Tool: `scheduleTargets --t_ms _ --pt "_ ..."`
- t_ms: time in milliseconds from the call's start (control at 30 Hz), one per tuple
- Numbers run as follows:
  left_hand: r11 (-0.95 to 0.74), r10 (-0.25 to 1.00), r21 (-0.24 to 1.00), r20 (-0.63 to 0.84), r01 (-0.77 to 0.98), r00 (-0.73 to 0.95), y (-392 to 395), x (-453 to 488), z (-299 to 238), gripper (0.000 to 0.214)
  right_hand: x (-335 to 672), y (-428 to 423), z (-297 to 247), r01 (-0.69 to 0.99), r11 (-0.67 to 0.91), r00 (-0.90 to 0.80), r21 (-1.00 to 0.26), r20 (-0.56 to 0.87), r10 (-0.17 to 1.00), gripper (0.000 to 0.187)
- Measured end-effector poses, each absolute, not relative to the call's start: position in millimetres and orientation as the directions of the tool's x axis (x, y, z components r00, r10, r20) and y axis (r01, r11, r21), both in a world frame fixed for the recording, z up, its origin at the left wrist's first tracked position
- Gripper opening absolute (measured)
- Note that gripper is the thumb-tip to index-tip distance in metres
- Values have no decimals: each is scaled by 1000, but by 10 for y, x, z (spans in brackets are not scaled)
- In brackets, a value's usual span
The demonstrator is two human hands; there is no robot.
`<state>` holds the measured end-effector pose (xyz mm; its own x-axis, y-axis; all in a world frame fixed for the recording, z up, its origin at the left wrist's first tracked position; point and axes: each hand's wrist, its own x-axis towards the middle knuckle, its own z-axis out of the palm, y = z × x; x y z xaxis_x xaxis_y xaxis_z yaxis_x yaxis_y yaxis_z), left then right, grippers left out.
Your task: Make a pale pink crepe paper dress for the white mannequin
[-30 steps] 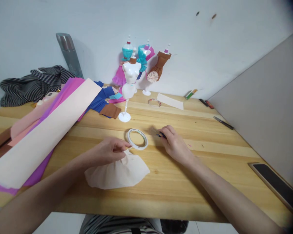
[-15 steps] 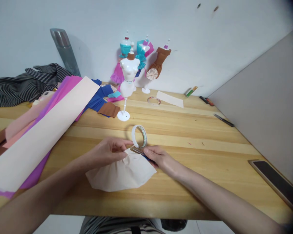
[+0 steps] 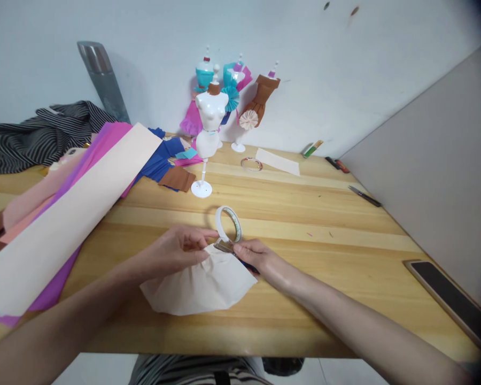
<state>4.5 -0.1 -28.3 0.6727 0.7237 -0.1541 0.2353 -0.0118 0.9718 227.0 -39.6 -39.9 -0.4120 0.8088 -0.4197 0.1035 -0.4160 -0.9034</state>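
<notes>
My left hand point(image 3: 178, 248) pinches the gathered upper edge of a cream crepe paper piece point(image 3: 208, 289), which fans out like a small skirt on the table. Closed around the handles of a pair of scissors point(image 3: 224, 245) is my right hand point(image 3: 260, 258). The blades lie at the top of the paper, right by the lower rim of a roll of white tape point(image 3: 220, 224) standing on its edge. My left index finger reaches toward that roll. Just behind, a bare white mini dress form point(image 3: 209, 115) stands upright with a brown neck band.
Rolled crepe paper sheets point(image 3: 84, 208) and blue scraps point(image 3: 160, 160) lie left, near a striped cloth point(image 3: 52, 133) and a bottle point(image 3: 106, 80). Dressed forms point(image 3: 262, 101) stand by the wall. A bracelet point(image 3: 251, 164), paper strip point(image 3: 278, 161), craft knife point(image 3: 364, 196) and phone point(image 3: 449, 299) lie right.
The view has shifted slightly. My hands, the scissors and the paper keep nearly the same places, with the blades still beside the tape roll.
</notes>
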Motion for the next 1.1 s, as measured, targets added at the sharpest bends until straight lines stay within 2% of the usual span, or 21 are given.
scheduleTargets --t_ms 167,333,467,633,900,1100 --pt "26 715 977 -166 211 680 -4 38 -277 13 2388 -318 -347 70 -531 -347 -844 -520 781 59" --pt "126 708 985 -173 119 685 -40 62 -265 14 2380 -372 -434 117 -456 -376 -882 -465 802 58" --pt "163 718 983 -181 90 672 -70 77 -258 14 2309 -424 -504 63 -485 -386 -872 -469 794 58" --pt "158 713 984 -170 80 680 -81 80 -246 15 2257 -439 -442 16 -538 -343 -843 -510 789 62" --pt "120 716 987 -163 111 679 -89 98 -262 14 2205 -460 -415 52 -486 -346 -872 -472 811 64" --pt "99 706 988 -154 119 691 -95 91 -259 12 2180 -471 -382 26 -533 -344 -846 -508 789 63"
